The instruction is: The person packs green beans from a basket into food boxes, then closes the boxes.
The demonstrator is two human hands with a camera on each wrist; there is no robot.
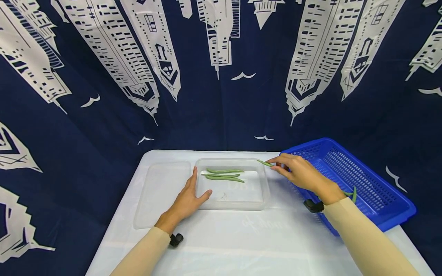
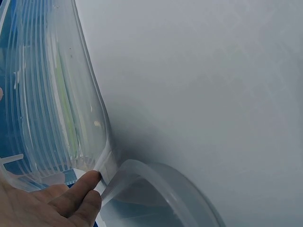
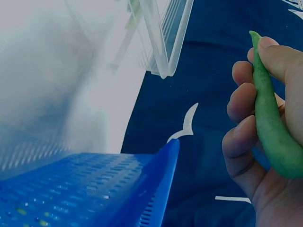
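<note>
Between thumb and fingers my right hand (image 1: pixel 302 174) pinches a green bean (image 3: pixel 272 118), held above the gap between the clear container and the blue basket. In the head view that bean points left toward the container's right rim. The clear plastic container (image 1: pixel 238 205) holds several green beans (image 1: pixel 224 178) lying side by side near its far left. My left hand (image 1: pixel 188 199) rests at the container's left side, fingers straight and thumb spread; in the left wrist view its fingertips (image 2: pixel 90 182) are right at the container wall. Nothing is gripped by it.
A blue perforated basket (image 1: pixel 386 191) stands at the right of the white table (image 1: pixel 221 245), with some green beans (image 1: pixel 354 194) inside, partly hidden by my right arm. Left of the container lies a translucent lid (image 1: pixel 152 195). A dark patterned cloth (image 1: pixel 221 115) hangs behind the table.
</note>
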